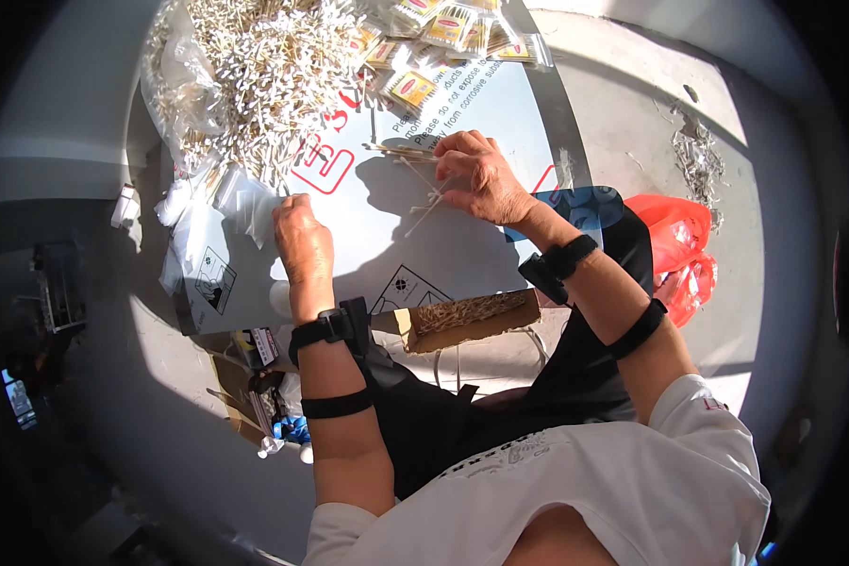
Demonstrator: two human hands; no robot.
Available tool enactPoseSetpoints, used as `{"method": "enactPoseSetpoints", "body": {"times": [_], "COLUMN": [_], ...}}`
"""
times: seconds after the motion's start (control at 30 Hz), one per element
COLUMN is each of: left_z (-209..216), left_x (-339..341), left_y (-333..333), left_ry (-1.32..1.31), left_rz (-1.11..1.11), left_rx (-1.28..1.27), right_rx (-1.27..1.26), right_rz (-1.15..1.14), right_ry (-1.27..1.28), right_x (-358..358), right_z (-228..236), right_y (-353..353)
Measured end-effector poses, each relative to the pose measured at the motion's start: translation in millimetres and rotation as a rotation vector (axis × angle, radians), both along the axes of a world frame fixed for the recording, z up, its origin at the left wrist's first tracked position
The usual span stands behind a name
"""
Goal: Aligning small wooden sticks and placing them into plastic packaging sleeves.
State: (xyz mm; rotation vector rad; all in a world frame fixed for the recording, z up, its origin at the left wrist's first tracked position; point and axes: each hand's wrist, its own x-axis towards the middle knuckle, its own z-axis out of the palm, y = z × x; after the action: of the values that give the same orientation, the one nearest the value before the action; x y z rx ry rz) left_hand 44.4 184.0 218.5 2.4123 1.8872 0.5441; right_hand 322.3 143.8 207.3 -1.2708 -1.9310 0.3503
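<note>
A big heap of white-tipped cotton swabs (274,75) covers the far left of the light grey board (368,255). My right hand (481,179) is over the middle of the board, its fingers curled around a few cotton swabs (407,154) whose sticks poke out to the left. One or two more swabs lie just below those fingertips. Beside some clear plastic bags (245,205) at the board's left side, my left hand (302,238) is closed with its knuckles up. What its fingers hold, if anything, is hidden.
Filled clear packets with yellow labels (443,38) are piled at the far edge. Under the near edge sits a cardboard box (467,321) of swabs. A red plastic bag (674,245) lies on the floor at right, with scattered swabs (698,156) beyond it.
</note>
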Motion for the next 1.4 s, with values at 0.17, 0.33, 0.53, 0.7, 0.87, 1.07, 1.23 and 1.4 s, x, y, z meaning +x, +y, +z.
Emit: {"method": "enactPoseSetpoints", "body": {"times": [0.17, 0.33, 0.53, 0.7, 0.87, 1.07, 1.23, 1.4], "left_z": [36.8, 22.4, 24.1, 41.4, 54.7, 0.0, -15.5, -17.8], "left_x": [-53.9, -109.9, -114.3, -111.3, 0.4, 92.0, 95.5, 83.8], "left_y": [21.4, 23.1, 6.6, 0.3, -21.7, -47.3, -54.1, -49.3], "left_ry": [0.117, 0.124, 0.335, 0.278, -0.292, -0.015, -0.038, -0.123], "left_rz": [0.179, 0.398, 0.505, 0.573, 0.016, -0.475, -0.324, -0.338], "left_rx": [0.143, -0.08, 0.085, 0.276, -0.077, -0.123, -0.097, -0.081], "right_rx": [-0.145, -0.174, -0.132, -0.16, -0.146, -0.173, -0.232, -0.438], "right_rz": [-0.249, -0.268, -0.332, -0.283, -0.352, -0.077, -0.023, -0.055], "right_ry": [0.118, -0.155, -0.063, -0.14, -0.033, -0.262, -0.395, -0.042], "right_x": [-1.7, -2.2, -2.9, -5.4, 0.6, 0.9, 3.3, 1.1], "right_z": [0.7, -5.5, -7.1, -2.2, -14.4, 1.3, 5.7, 9.1], "right_y": [15.6, 37.2, 33.1, 27.6, 22.5, 41.6, 48.6, 50.9]}}
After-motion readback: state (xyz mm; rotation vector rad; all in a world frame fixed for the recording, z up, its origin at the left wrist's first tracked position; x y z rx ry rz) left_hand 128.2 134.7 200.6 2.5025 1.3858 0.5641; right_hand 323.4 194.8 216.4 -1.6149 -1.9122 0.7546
